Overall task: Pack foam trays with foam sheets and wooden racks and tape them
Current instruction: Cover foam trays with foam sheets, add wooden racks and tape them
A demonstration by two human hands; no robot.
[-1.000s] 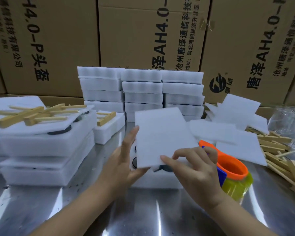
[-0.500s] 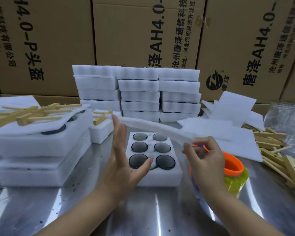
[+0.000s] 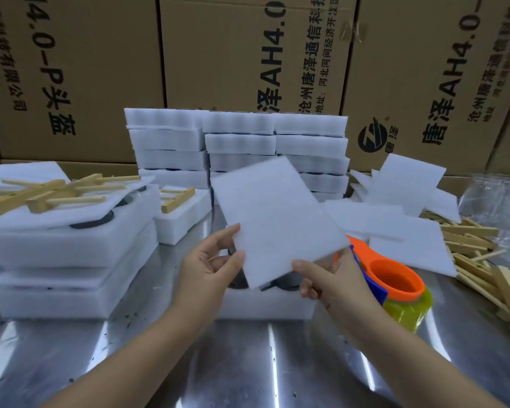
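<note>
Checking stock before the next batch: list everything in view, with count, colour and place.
Thin rectangular foam sheet: one, white, above the centre tray.
Thick foam tray: one, white, centre front, hidden largely under the sheet.
Stacked foam trays: three columns, white, back centre.
Large foam trays: one stack, white, left.
Small foam tray: one, white, beside the left stack, carrying one wooden rack.
Wooden racks: several, pale tan, atop the left stack.
Wooden rack pile: one, pale tan, far right.
Loose foam sheets: several, white, right.
Plastic tape dispenser: one, orange and blue, yellowish roll, right of the centre tray.
Cardboard boxes: several, brown, behind.
Steel table: one, silver, underneath.
Left hand: pinches the sheet's left edge.
Right hand: pinches its near edge.
</note>
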